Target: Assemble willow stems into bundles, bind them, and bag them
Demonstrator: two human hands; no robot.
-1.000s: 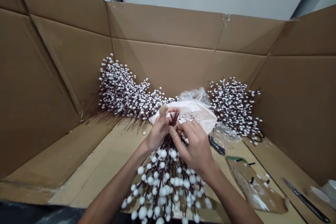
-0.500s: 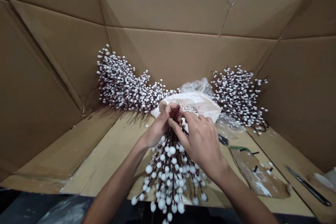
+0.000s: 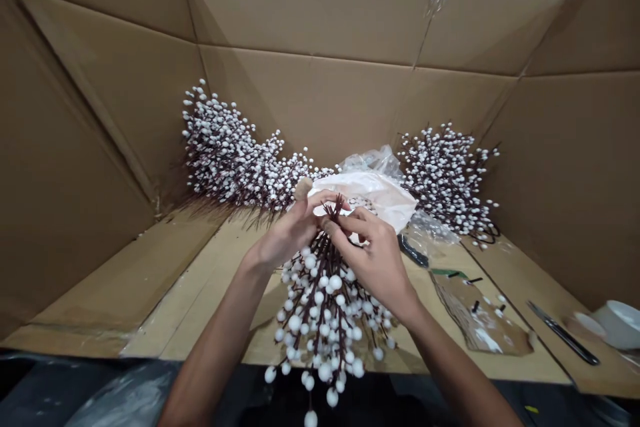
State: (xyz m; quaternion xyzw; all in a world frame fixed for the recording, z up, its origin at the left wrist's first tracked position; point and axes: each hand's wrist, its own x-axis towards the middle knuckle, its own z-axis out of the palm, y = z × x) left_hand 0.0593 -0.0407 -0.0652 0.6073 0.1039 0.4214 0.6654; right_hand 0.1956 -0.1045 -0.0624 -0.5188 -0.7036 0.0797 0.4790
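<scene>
A bunch of artificial white berry stems (image 3: 324,320) hangs berry heads down in front of me, its dark red stem ends pointing up. My right hand (image 3: 375,257) pinches these stems near their ends between thumb and fingers. Around the far side of the same stems curl the fingers of my left hand (image 3: 285,233). Its thumb is raised off the bunch, with a tan covering (image 3: 303,188) at the tip. The lower fingers of both hands are partly hidden by the stems.
Berry stems are piled at the back left (image 3: 235,153) and back right (image 3: 445,177). Between them lies a white plastic bag (image 3: 387,197). At right are a black-handled tool (image 3: 413,251), a cardboard piece (image 3: 483,317), a knife (image 3: 565,333) and a white cup (image 3: 617,323). Cardboard walls (image 3: 310,20) surround the table.
The left thumb has lifted off the stems and the left hand has opened somewhat. The right fingers have drawn in to a pinch. The view has shifted slightly.
</scene>
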